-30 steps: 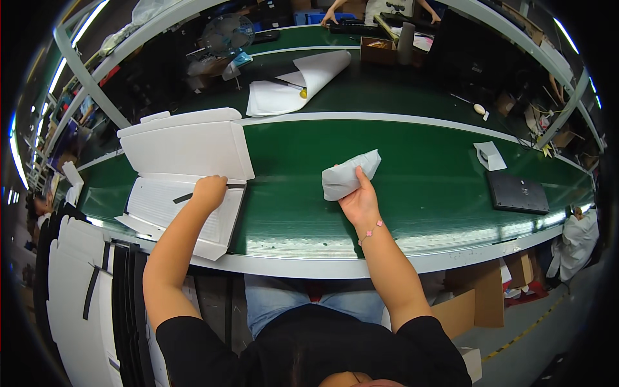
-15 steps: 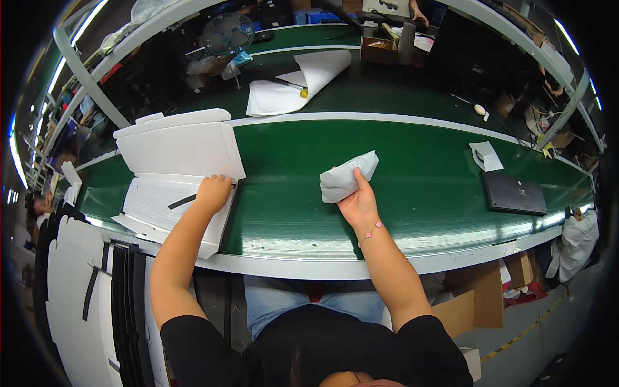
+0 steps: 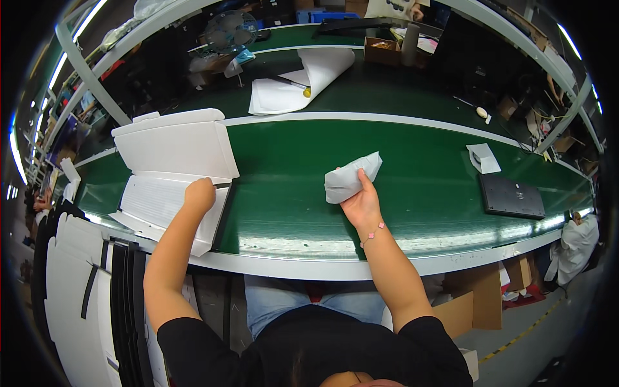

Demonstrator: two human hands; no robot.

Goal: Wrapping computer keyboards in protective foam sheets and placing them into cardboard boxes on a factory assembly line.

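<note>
A white flat carton (image 3: 171, 145) lies open on the green belt at the left, its lid raised. Over its tray my left hand (image 3: 201, 195) is closed in a fist on a thin black strip (image 3: 222, 186), whose end sticks out to the right of my fingers. What lies inside the fist is hidden. My right hand (image 3: 361, 203), apart from the carton, grips a crumpled pale grey wrapped packet (image 3: 348, 180) above the middle of the belt, thumb on top.
A black flat device (image 3: 512, 197) and a small white card piece (image 3: 483, 158) lie at the right. Beyond the belt's rail rests a curled white sheet (image 3: 277, 97). Stacked white cartons (image 3: 74, 297) stand at the lower left, and cardboard boxes (image 3: 474, 306) at the lower right.
My left hand has moved a little left along the carton, and the black strip now shows at its right instead of its left. My right hand and the packet have barely shifted.
</note>
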